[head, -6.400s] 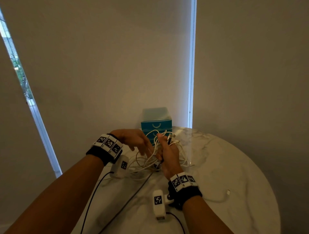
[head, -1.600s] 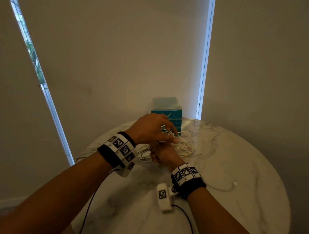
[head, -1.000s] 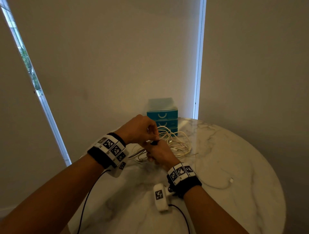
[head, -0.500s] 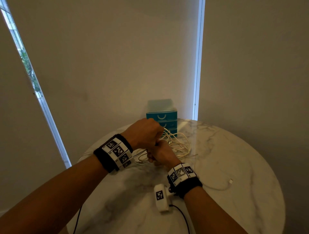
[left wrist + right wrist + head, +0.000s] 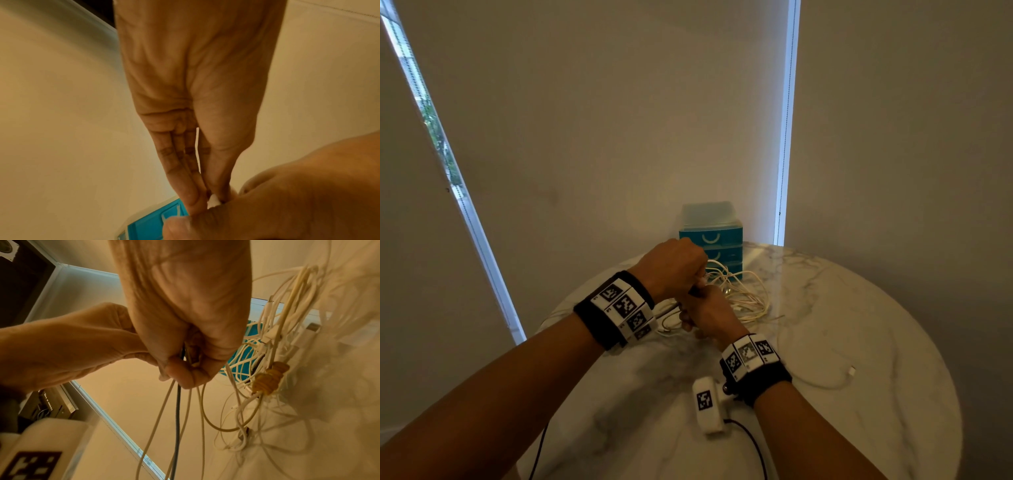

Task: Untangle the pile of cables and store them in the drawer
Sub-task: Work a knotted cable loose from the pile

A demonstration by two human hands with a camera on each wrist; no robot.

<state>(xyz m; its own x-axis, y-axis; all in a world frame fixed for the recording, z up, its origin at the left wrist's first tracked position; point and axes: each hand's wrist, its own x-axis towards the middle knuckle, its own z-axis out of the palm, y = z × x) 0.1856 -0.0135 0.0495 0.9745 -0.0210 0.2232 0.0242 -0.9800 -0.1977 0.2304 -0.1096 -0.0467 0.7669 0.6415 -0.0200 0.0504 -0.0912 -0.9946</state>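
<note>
A tangle of white cables lies on the round marble table in front of a small teal drawer unit, whose drawers look closed. My right hand grips a bundle of several cable strands, white ones and one grey. Just above it, my left hand pinches a white connector end between thumb and fingers. The two hands touch. A yellowish coiled tie wraps part of the pile.
One separate white cable lies on the table to the right of my right wrist. A white camera module sticks out by that wrist. Closed blinds and a wall stand right behind the table.
My left hand has moved from left of the pile to just above my right hand and taken hold of a connector. The right hand has kept its grip on the strands.
</note>
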